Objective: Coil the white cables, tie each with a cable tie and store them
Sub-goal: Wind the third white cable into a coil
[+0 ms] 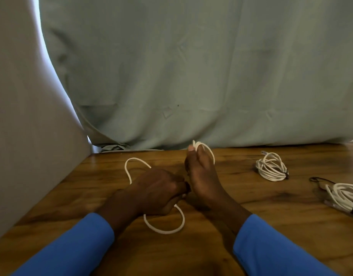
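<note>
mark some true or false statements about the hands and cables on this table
1. The right hand holds up loops of a white cable. True.
2. The left hand lies flat and empty. False: its fingers are curled round the same white cable.
3. Two coiled bundles lie right of the hands, a nearer bundle and an edge bundle. True.
4. The table is white plastic. False: it is brown wood.
5. The sleeves are red. False: they are blue.
</note>
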A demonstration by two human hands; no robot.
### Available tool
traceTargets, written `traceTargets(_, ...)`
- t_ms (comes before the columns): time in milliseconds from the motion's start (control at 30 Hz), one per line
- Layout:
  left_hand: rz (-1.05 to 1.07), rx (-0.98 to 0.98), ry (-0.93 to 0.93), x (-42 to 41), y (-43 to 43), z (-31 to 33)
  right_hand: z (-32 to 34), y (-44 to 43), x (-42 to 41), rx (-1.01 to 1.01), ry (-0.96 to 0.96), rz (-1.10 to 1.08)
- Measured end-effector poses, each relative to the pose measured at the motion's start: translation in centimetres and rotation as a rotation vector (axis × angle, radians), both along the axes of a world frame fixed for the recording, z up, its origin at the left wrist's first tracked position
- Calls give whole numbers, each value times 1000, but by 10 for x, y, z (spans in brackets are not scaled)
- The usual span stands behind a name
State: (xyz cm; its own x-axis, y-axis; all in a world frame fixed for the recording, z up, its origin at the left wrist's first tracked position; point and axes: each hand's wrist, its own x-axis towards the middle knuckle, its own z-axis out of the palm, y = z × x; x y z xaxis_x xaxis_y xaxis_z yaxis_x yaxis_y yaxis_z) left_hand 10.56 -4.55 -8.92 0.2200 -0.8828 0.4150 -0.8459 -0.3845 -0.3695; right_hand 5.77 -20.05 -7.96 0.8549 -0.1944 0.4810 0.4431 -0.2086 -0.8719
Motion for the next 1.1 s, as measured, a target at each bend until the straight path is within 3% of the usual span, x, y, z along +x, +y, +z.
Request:
traceTargets(167, -58, -214, 4, 0, 12, 4, -8, -9, 5, -548, -54, -60)
traceTargets(300, -10, -439, 47, 2, 19, 6, -6, -12, 8, -716, -69, -88)
traceTargets(400, 11, -566, 153, 0, 18, 6, -5, -12, 9, -727, -52, -83)
traceTargets(500, 69, -759, 350, 0, 18, 9, -2, -8, 4, -539, 2, 64)
traceTargets(633, -23, -758, 489, 0, 15, 6, 3, 4, 4, 129, 161, 433)
traceTargets(733, -98, -814, 604, -1, 9, 7, 9, 1, 5, 429, 420, 744)
traceTargets(867, -17, -858, 483, -2, 5, 5, 12, -1, 2, 547, 471, 843)
traceTargets(1000, -7, -985, 637, 4, 0, 0, 12, 9, 1, 622, 441, 713)
traceTargets(1100, 8, -1080, 776, 6, -3, 2, 10, 13, 2, 521, 379, 621)
